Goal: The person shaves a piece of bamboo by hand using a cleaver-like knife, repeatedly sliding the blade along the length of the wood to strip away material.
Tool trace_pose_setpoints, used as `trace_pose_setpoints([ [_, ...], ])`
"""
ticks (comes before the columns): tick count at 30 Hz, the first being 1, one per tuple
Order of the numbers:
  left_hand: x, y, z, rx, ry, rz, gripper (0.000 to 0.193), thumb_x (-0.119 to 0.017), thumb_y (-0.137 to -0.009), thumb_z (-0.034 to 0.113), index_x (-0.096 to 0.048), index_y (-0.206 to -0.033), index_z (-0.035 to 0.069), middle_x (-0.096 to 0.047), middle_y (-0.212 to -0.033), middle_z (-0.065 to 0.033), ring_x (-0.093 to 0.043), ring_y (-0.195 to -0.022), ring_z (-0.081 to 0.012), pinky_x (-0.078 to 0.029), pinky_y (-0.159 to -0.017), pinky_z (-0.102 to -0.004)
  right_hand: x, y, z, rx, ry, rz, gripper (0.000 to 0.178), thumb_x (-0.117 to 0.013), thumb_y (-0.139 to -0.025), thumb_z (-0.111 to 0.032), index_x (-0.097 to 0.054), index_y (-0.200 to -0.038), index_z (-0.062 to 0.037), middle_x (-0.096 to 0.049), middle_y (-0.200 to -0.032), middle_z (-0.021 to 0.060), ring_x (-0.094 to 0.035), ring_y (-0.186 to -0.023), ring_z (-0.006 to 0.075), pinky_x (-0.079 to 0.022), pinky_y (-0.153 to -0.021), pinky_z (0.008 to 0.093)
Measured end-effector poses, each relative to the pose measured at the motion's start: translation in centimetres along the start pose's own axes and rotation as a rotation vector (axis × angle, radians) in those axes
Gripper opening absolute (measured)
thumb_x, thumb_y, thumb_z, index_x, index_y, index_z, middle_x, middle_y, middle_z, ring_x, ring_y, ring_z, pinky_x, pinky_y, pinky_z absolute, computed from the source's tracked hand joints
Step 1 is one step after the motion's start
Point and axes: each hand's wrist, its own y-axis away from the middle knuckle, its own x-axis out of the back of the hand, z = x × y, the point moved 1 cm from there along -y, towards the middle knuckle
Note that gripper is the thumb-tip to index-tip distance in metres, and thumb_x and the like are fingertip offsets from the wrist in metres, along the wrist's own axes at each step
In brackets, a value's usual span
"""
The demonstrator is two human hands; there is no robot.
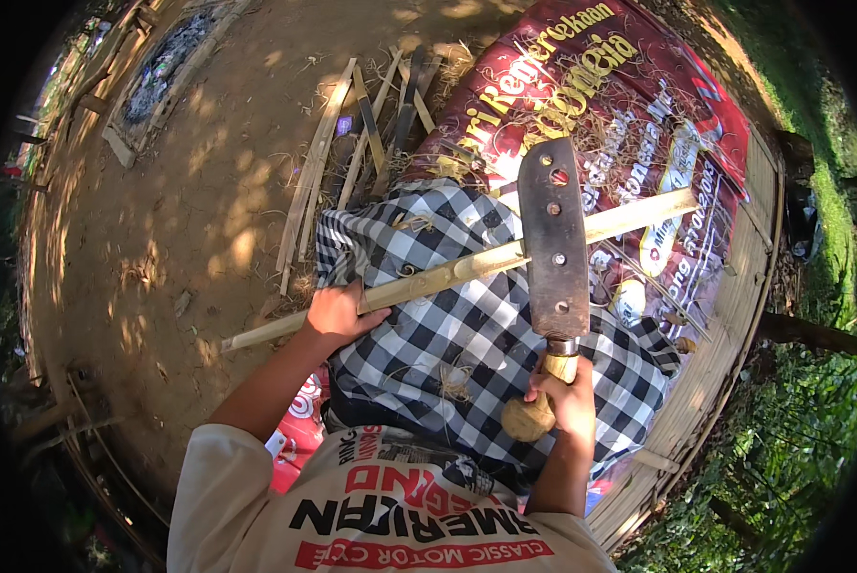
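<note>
Across my lap lies a long pale bamboo strip, running from the lower left up to the right. My left hand is closed around its left part. In my right hand is a cleaver with a broad dark blade, several round holes and a knobbed wooden handle. The blade points away from me and crosses over the strip, hiding a short piece of it. Whether the edge touches the strip I cannot tell. A black-and-white checked cloth covers my legs beneath both.
Several loose bamboo strips lie on the bare earth ahead. A dark red printed banner, strewn with curly shavings, spreads at the far right. A slatted bamboo edge borders greenery on the right. An ash-filled frame sits far left.
</note>
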Motion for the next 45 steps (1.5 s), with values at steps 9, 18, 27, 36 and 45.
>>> trace_pose_setpoints([
  [9, 0.0, -0.3, -0.3, 0.043, 0.013, 0.000, 0.056, -0.070, -0.072, 0.054, -0.057, -0.077, 0.000, -0.060, -0.062, -0.0199, -0.062, -0.061, -0.0392, -0.050, -0.058, -0.0471, -0.7, -0.1, 0.8, -0.046, 0.062, -0.066, 0.015, -0.056, -0.067, 0.012, -0.055, -0.080, 0.0032, -0.059, -0.065, 0.0084, -0.059, -0.055, 0.0165, -0.048, -0.053, 0.0288],
  [18, 0.0, 0.1, -0.1, 0.011, 0.051, 0.028, 0.054, -0.071, -0.072, 0.052, -0.055, -0.076, 0.000, -0.059, -0.060, -0.0195, -0.061, -0.060, -0.0398, -0.050, -0.059, -0.0470, -1.8, 0.5, 2.9, -0.111, 0.148, -0.274, 0.016, -0.061, -0.071, 0.011, -0.055, -0.084, 0.0033, -0.059, -0.068, 0.0090, -0.059, -0.055, 0.0171, -0.048, -0.052, 0.0298],
  [27, -0.1, 0.2, 0.2, 0.059, 0.124, 0.020, 0.046, -0.074, -0.072, 0.040, -0.057, -0.085, -0.001, -0.061, -0.069, -0.0208, -0.062, -0.068, -0.0407, -0.050, -0.062, -0.0455, -0.7, 0.6, 1.1, -0.034, -0.054, 0.012, 0.015, -0.054, -0.068, 0.011, -0.054, -0.080, 0.0025, -0.058, -0.064, 0.0079, -0.057, -0.053, 0.0157, -0.048, -0.052, 0.0294],
  [36, -0.5, 0.4, 0.6, 0.059, 0.107, 0.054, 0.055, -0.070, -0.074, 0.051, -0.057, -0.084, -0.001, -0.062, -0.069, -0.0224, -0.063, -0.066, -0.0404, -0.052, -0.061, -0.0463, -1.2, 0.5, 1.2, -0.077, -0.007, -0.083, 0.013, -0.059, -0.069, 0.008, -0.055, -0.081, 0.0025, -0.059, -0.066, 0.0078, -0.059, -0.055, 0.0156, -0.047, -0.051, 0.0283],
  [45, 0.0, 0.6, 0.6, 0.070, 0.096, 0.025, 0.054, -0.069, -0.075, 0.050, -0.057, -0.084, -0.002, -0.062, -0.068, -0.0216, -0.063, -0.066, -0.0401, -0.050, -0.063, -0.0473, -1.5, 1.3, 1.0, -0.070, 0.087, -0.091, 0.018, -0.058, -0.068, 0.012, -0.055, -0.083, 0.0028, -0.057, -0.065, 0.0082, -0.058, -0.053, 0.0173, -0.048, -0.052, 0.0292],
])
